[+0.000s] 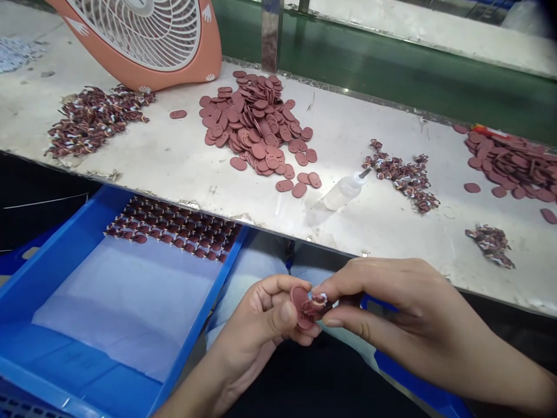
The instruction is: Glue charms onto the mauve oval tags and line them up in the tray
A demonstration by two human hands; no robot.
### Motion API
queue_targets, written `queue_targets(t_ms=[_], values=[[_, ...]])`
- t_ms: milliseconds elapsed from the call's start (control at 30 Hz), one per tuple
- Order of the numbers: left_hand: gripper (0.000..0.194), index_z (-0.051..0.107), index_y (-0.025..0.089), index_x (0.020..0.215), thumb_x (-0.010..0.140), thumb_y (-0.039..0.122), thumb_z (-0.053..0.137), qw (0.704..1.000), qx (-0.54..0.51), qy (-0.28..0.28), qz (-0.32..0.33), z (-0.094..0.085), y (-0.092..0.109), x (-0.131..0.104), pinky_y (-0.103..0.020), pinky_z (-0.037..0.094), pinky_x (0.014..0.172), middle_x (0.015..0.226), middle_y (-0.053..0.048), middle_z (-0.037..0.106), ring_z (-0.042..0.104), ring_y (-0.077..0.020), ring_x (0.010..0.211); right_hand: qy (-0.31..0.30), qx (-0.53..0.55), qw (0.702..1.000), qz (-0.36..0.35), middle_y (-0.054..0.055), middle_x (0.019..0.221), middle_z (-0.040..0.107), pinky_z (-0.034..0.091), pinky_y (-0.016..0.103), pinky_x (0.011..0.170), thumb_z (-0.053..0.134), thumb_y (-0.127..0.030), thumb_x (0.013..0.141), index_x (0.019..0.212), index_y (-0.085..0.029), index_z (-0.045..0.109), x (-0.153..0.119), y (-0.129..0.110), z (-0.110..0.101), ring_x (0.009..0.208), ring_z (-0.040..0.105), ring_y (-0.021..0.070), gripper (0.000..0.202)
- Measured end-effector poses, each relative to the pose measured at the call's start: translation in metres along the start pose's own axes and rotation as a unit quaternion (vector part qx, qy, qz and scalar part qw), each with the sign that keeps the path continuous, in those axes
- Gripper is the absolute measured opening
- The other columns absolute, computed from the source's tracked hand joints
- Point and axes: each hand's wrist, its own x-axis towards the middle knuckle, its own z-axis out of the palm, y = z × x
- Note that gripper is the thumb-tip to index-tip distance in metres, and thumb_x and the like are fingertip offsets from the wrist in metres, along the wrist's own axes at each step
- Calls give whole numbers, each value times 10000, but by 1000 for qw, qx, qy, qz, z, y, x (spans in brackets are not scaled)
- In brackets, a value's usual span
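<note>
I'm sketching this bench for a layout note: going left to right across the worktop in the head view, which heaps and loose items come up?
Pale bluish heap → large knotted-bundle heap → central oval-piece pile → translucent bottle → smaller bundle cluster → right-hand oval-piece pile

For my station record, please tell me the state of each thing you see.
Left hand: closed on oval disc
Right hand: pinching dark-red bundle
Oval disc: held, bundle against it
Blue bin: open, partly filled
Bottle: untouched, contents unclear
Fan: running or not, unclear
Central disc pile: loose, heaped
</note>
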Motion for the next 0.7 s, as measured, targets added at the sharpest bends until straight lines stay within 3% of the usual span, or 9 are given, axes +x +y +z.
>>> queue_targets(t_ms=[300,700], values=[[364,739,149,865,660,419,871,1000,-4,22,-19,-2,-3,3,-154,521,573,635,-2,695,642,-81,549,-22,-30,999,-8,-44,871,736,520,206,699,638,-179,932,997,-251,645,0,-3,-2,740,680,103,97],[362,722,143,827,654,422,874,998,-11,43,-42,2,-2,5,-142,529,537,628,8,663,628,-75,556,-39,-9,999,13,-36,865,747,510,162,680,615,-116,923,995,-218,654,6,1,-5,742,697,79,131]])
